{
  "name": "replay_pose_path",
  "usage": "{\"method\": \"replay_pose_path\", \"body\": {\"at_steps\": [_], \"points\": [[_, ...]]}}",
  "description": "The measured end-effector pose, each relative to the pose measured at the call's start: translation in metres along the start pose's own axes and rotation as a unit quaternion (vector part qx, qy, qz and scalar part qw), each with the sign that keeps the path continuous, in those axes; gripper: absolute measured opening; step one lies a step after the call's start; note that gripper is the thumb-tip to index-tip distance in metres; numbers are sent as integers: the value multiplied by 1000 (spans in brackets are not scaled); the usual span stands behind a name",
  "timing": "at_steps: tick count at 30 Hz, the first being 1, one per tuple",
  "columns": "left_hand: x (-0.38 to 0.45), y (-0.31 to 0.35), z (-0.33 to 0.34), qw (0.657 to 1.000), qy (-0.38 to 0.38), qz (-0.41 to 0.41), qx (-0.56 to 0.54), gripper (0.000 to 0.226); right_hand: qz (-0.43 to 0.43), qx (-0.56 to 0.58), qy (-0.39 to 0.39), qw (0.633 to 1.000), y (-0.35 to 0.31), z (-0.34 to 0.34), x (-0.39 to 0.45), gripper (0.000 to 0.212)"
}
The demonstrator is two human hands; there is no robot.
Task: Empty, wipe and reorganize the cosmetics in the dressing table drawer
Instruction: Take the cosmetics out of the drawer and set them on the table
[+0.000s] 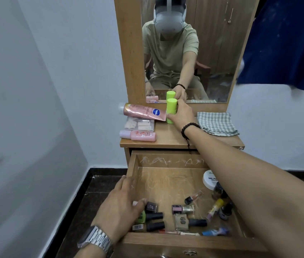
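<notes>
The wooden drawer (167, 180) is pulled open below the dressing table top (167, 135). Several nail polish bottles (182, 209) and a white nail polish remover jar (209, 180) lie in its front and right part. My right hand (181, 113) grips an upright lime green bottle (171, 107) on the table top, close to the mirror. My left hand (119, 207) reaches into the drawer's front left corner, its fingers over a small pink and a green bottle; whether it grips them is unclear.
On the table top lie a pink Vaseline tube (143, 111), a clear packet of small items (140, 124), a pink bottle (139, 135) and a folded checked cloth (217, 122). The mirror (188, 53) stands behind. A blue cloth (286, 43) hangs at right.
</notes>
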State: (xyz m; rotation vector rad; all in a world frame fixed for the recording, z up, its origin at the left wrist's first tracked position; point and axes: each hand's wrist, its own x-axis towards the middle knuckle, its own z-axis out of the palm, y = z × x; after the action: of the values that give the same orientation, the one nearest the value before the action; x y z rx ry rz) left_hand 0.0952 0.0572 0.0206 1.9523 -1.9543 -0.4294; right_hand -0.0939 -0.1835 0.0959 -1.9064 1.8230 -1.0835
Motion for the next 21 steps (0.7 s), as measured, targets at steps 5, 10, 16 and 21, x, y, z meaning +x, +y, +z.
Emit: {"method": "replay_pose_path", "body": {"at_steps": [5, 10, 16, 21], "points": [[0, 0, -1, 1000, -5, 0, 4, 70, 10, 2, 8, 1000, -3, 3, 0, 42], [0, 0, -2, 1000, -5, 1, 4, 70, 16, 3, 7, 1000, -3, -1, -6, 45], [0, -1, -2, 1000, -6, 5, 8, 70, -20, 22, -10, 999, -4, -9, -32, 44], [0, 3, -3, 1000, -12, -1, 12, 71, -80, -43, -19, 996, -7, -20, -56, 48]]}}
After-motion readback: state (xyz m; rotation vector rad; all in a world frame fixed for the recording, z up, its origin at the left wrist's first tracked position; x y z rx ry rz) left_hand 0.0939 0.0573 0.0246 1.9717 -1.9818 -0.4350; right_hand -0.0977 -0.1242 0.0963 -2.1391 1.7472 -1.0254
